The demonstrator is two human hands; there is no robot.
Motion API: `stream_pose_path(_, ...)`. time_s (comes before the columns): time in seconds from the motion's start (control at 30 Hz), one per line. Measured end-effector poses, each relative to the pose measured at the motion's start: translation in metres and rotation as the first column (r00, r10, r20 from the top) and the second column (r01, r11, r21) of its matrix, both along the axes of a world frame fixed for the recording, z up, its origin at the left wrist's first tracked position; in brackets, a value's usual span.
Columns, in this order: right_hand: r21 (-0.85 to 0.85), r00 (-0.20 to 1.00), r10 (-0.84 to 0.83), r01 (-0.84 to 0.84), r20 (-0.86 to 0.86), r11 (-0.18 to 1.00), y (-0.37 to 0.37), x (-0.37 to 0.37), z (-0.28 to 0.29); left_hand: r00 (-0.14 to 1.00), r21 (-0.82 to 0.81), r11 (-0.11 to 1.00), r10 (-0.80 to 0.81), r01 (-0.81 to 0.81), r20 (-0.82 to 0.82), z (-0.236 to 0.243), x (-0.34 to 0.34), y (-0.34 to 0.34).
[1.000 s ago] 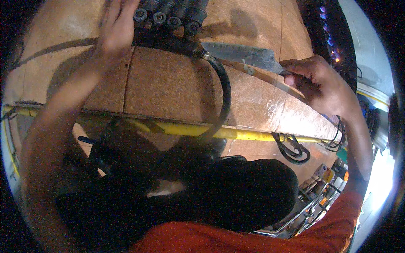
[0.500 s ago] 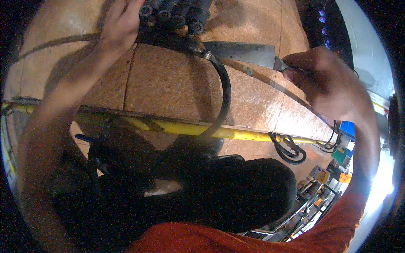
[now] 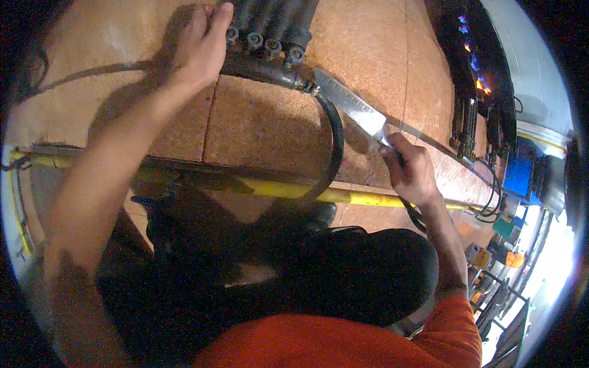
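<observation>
My left hand [image 3: 205, 52] is at the top, against the left side of a dark metal gas burner [image 3: 270, 15] with several pipes. Its thumb points up beside the burner; the fingers look stretched out and partly apart, cut off by the frame edge. My right hand [image 3: 412, 168] is closed round the dark handle of a trowel-like tool with a flat metal blade [image 3: 353, 109]. The blade slants up and left over the brown stone slab, its tip beside the burner's hose fitting [image 3: 310, 87]. A black hose [image 3: 336, 138] curves down from that fitting.
A yellow pipe [image 3: 270, 187] runs along the slab's [image 3: 264, 122] front edge. At the far right another burner has blue and orange flames [image 3: 473, 61]. My dark-clothed knee [image 3: 392, 276] is below the slab. Blue [image 3: 521, 168] and green [image 3: 503, 227] items stand at the right.
My right hand and the tool have moved left and nearer to me; the blade has turned from nearly level to slanting. The view has shifted, bringing the flames into sight.
</observation>
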State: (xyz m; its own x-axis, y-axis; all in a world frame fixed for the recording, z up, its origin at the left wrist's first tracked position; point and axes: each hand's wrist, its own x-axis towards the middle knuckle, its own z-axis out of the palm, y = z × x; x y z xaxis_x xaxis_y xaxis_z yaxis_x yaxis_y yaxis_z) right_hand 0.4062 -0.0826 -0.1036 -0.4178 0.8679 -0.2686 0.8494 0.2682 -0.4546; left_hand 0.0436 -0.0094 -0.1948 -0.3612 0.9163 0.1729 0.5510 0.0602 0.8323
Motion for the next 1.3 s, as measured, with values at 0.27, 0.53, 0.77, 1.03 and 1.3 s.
stream_pose_path(0.27,-0.025,0.992,-0.024,0.021,-0.127,0.999,-0.008,0.026,0.001,0.997,-0.109,0.993,-0.038,0.044,0.065,-0.008,0.001,0.008)
stream_pose_path(0.53,0.399,0.95,-0.21,0.105,0.23,0.911,-0.036,-0.008,-0.028,0.991,-0.102,0.992,-0.067,0.079,0.116,-0.002,-0.001,0.007)
stream_pose_path(0.77,0.262,0.938,-0.215,0.143,0.272,0.954,-0.031,0.001,-0.014,0.995,-0.065,0.998,0.011,-0.005,0.094,-0.005,0.003,0.002)
stream_pose_path(1.03,0.454,0.997,-0.07,0.054,0.019,0.889,-0.016,-0.01,0.002,0.999,-0.09,0.996,-0.022,0.019,-0.025,0.004,0.001,0.005)
stream_pose_path(1.3,0.337,0.972,0.147,-0.202,0.182,0.92,0.036,-0.102,-0.04,0.988,0.005,0.998,0.054,-0.055,0.148,-0.008,0.005,0.007)
